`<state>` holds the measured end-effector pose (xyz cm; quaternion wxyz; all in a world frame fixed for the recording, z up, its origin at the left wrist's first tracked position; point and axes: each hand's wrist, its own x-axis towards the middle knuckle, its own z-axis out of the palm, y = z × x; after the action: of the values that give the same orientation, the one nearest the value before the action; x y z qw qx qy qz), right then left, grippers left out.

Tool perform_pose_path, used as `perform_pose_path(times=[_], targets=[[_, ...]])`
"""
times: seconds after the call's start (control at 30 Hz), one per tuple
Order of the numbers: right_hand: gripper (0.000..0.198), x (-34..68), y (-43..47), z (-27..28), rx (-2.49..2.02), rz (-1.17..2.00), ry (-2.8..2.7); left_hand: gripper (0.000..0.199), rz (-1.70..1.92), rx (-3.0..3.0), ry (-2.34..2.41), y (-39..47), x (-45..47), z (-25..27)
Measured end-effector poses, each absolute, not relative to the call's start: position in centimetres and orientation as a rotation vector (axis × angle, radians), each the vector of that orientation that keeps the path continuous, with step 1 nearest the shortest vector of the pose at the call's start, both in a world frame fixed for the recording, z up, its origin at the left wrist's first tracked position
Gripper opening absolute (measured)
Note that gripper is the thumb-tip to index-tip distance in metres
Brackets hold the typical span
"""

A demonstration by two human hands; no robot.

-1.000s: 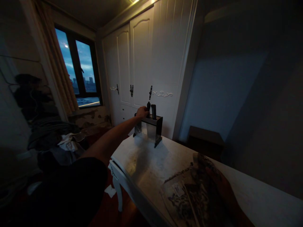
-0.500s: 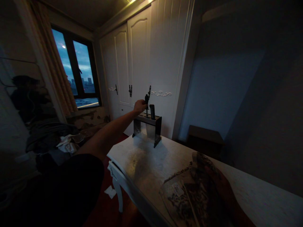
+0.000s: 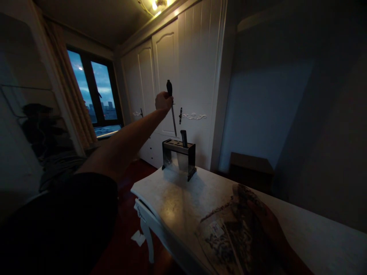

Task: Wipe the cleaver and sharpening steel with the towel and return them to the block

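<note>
A long white counter (image 3: 210, 187) with a mottled top and curved white leg (image 3: 148, 244) stretches towards four o'clock. On its far end, at six o'clock just below centre, a black-framed, slot-topped rack (image 3: 177, 149) stands upright. A see-through, brown-patterned bundle (image 3: 220, 246) lies at five. The dark red floor (image 3: 123, 225) bears a crumpled white scrap (image 3: 138, 238) at seven.

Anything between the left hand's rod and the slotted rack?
Nothing visible stands between the rod in the left hand and the slotted rack; a black handle rises from the rack, right of the rod's tip in view.
</note>
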<state>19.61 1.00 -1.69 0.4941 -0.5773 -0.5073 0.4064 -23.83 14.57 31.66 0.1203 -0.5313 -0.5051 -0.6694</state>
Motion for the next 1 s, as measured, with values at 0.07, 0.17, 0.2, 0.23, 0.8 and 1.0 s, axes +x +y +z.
perform_pose_path(times=[0.07, 0.17, 0.2, 0.23, 0.8, 1.0], targets=[[0.061, 19.5, 0.9, -1.5, -1.384, 1.001, -1.236, 0.019, -1.968, -1.471, -1.449, 13.8, -23.4, 33.1], [0.062, 19.3, 0.6, -1.0, -1.386, 1.026, -1.223, 0.020, -1.966, -1.477, -1.349, 12.7, -22.4, 34.7], [0.063, 19.3, 0.6, -0.9, -1.391, 1.031, -1.220, 0.021, -1.954, -1.499, -1.307, 12.3, -22.0, 35.2], [0.063, 19.2, 0.6, -0.9, -1.395, 1.032, -1.220, 0.021, -1.940, -1.522, -1.265, 11.9, -21.6, 35.5], [0.060, 19.8, 1.6, -2.2, -1.382, 0.949, -1.237, 0.012, -2.122, -2.029, -1.330, 5.2, -7.8, 27.6], [0.058, 20.0, 1.8, -2.4, -1.385, 0.926, -1.304, 0.022, -2.051, -2.409, -1.398, 3.6, -3.9, 22.0]])
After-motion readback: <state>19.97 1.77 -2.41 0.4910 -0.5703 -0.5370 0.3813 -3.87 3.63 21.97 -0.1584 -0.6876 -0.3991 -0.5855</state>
